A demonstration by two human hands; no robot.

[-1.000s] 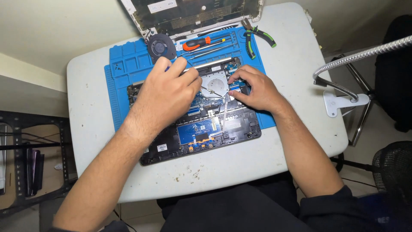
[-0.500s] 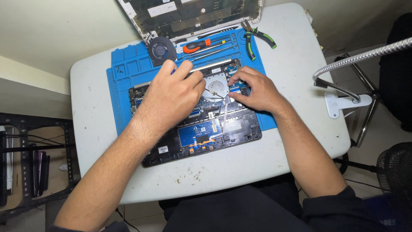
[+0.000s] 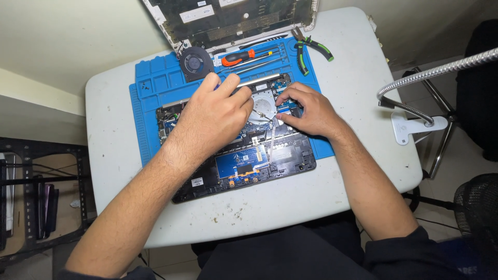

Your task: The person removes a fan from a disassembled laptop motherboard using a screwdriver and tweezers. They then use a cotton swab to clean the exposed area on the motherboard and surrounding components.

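Fingers of the left hand [image 3: 220, 111] curl down onto the upper edge of the opened laptop base [image 3: 236, 150], closed loosely over a dark part there; whether they pinch anything I cannot tell, since the knuckles hide the tips. Fingers of the right hand [image 3: 306, 109] are bent and pressed together at the tips, resting on the board just beside the round silver fan housing [image 3: 263, 103], and what they grip, if anything, is hidden too.

Largest of all is the white table [image 3: 363, 93], its front edge speckled with crumbs of dirt. On it lies the blue work mat [image 3: 150, 88], and on the mat sits the laptop base, its cover off and its circuit boards, blue touchpad board [image 3: 241, 161] and black frame showing. Both hands rest on its upper half, close together, with the fan housing between them.

Behind the mat leans the laptop's detached bottom cover [image 3: 228, 18], tilted against the wall. A flexible metal lamp arm [image 3: 430, 72] clamps to the table's right edge. On the mat's far trays lie a loose black fan [image 3: 196, 63], a screwdriver with an orange and black handle [image 3: 239, 56], and green-handled pliers [image 3: 311, 47] at the mat's right corner.
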